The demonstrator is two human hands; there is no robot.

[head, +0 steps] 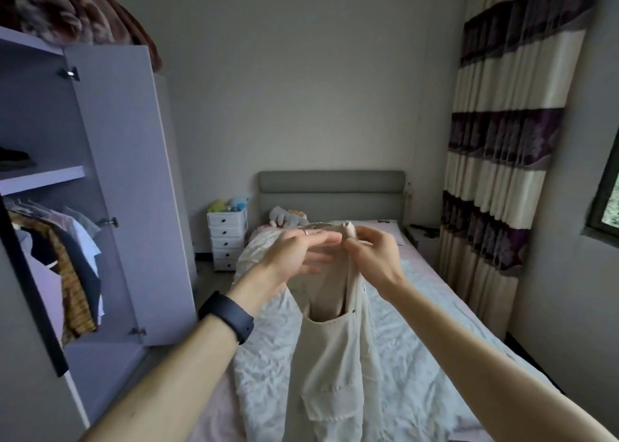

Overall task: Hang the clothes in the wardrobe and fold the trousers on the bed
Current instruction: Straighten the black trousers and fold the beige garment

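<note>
Grey-walled and dim, the bedroom held a bed [435, 290] with a grey headboard [331, 190] against the far wall and a crumpled white quilt [268, 358] spread over its left half. We held the cream trousers [335, 358] up over the middle of the bed, the waistband at the top toward the headboard and the legs hanging down to the foot edge nearest us. Our right hand [371, 257] pinched the folded waistband between thumb and curled fingers. Our left hand [298, 257], with a dark band [226, 317] on the wrist, had its fingers nearly straight and laid against the waistband just beside the right hand; we could not tell whether it gripped any cloth. A pocket gaped open below the two hands.

Beside the bed's left edge stood the wardrobe [110, 190] with its door swung open, shirts and jackets [63, 257] hanging on the rail inside. A white drawer unit [227, 240] sat by the head-left corner. Striped curtains [495, 173] hung along the right edge.
</note>
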